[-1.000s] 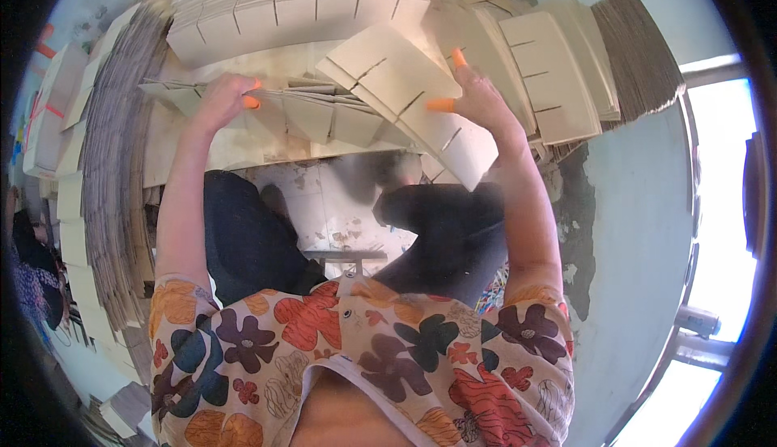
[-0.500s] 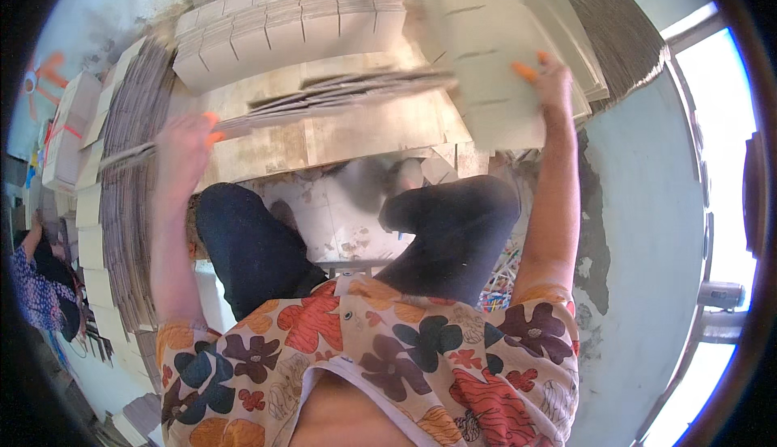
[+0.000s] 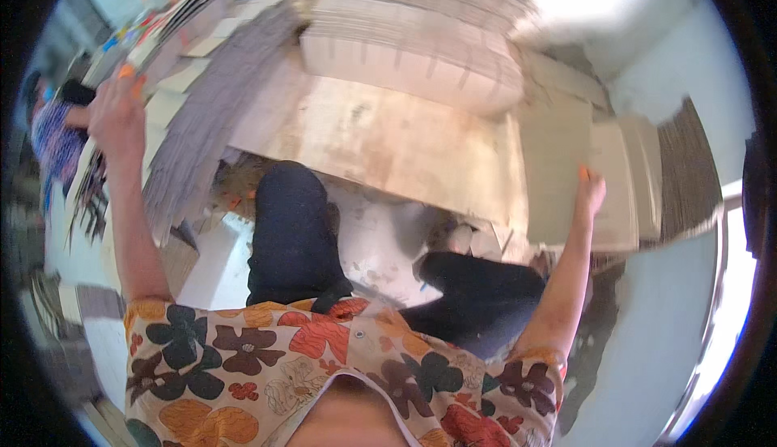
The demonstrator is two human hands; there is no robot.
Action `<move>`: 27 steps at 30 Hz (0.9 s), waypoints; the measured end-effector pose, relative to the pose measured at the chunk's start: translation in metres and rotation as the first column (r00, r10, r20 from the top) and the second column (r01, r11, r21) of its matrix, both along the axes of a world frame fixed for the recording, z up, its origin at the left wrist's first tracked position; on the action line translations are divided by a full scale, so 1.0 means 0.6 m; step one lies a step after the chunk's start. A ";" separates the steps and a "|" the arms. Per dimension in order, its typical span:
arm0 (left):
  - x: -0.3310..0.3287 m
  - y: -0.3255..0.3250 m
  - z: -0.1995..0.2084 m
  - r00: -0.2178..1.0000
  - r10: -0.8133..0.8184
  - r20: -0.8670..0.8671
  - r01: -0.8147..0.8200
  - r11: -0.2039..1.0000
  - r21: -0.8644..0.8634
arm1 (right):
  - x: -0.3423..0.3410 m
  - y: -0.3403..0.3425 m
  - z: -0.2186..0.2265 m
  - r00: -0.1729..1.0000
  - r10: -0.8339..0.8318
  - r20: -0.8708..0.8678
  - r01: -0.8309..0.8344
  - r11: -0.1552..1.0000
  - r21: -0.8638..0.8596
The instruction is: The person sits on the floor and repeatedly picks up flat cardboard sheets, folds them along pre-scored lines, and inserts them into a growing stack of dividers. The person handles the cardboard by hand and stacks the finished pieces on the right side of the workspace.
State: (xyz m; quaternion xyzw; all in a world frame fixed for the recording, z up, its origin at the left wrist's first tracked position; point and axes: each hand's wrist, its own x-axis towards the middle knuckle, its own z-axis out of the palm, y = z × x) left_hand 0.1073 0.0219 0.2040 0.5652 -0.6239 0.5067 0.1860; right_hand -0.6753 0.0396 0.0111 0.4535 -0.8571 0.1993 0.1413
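Note:
My left hand [image 3: 120, 119], raised at the upper left with orange caps on its fingertips, is closed at the near end of a slanting bundle of cardboard sheets [image 3: 206, 2]. Blur partly hides the grip. Just right of it leans a long row of cardboard sheets [image 3: 218, 95], edges showing. On the right, my closed right hand [image 3: 593, 192], an orange cap on one finger, pinches the right edge of a flat tan cardboard sheet [image 3: 557, 168]. More cardboard sheets [image 3: 623, 180] lie stacked beyond this hand.
A wooden board [image 3: 380, 135] spans the middle, with a large slotted cardboard stack [image 3: 413, 58] at its back. Dark-edged cardboard [image 3: 688, 168] stands by the right wall. Another person [image 3: 57, 135] is at the far left. My knees [image 3: 291, 220] are under the board's front edge.
The view has turned left. My left hand has swung the cardboard bundle from over the board to the upper left. My right hand and its sheet have come lower, beside the board.

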 end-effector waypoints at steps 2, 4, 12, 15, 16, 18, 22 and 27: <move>0.036 -0.007 -0.015 0.993 0.113 0.017 -0.112 0.994 -0.017 | 0.073 -0.019 0.016 0.966 -0.106 0.236 0.126 0.990 -0.070; 0.061 -0.013 -0.036 0.974 0.228 -0.003 -0.228 0.974 0.016 | 0.117 -0.017 0.045 0.976 -0.096 0.193 0.117 0.988 -0.102; 0.116 -0.064 -0.150 0.902 0.432 -0.015 -0.407 0.861 0.305 | 0.109 -0.005 0.065 0.981 -0.068 0.180 0.101 0.978 -0.182; 0.130 -0.109 -0.197 0.844 0.535 -0.032 -0.450 0.740 0.500 | 0.097 -0.008 0.024 0.764 0.293 0.575 0.020 0.880 -0.475; 0.141 -0.114 -0.213 0.863 0.505 -0.022 -0.430 0.756 0.493 | 0.110 -0.010 0.020 0.574 0.499 0.649 0.049 0.770 -0.636; 0.160 -0.106 -0.228 0.856 0.516 0.025 -0.468 0.754 0.461 | 0.162 -0.006 0.047 0.408 0.457 0.790 0.128 0.828 -0.545; 0.051 -0.113 -0.176 0.902 0.413 -0.123 -0.342 0.860 0.380 | 0.220 0.007 0.068 0.401 0.438 0.805 0.030 0.872 -0.489; -0.156 -0.097 -0.199 0.374 0.130 -0.918 0.636 0.684 0.356 | 0.411 -0.013 0.140 0.359 0.484 0.798 -0.143 0.874 -0.465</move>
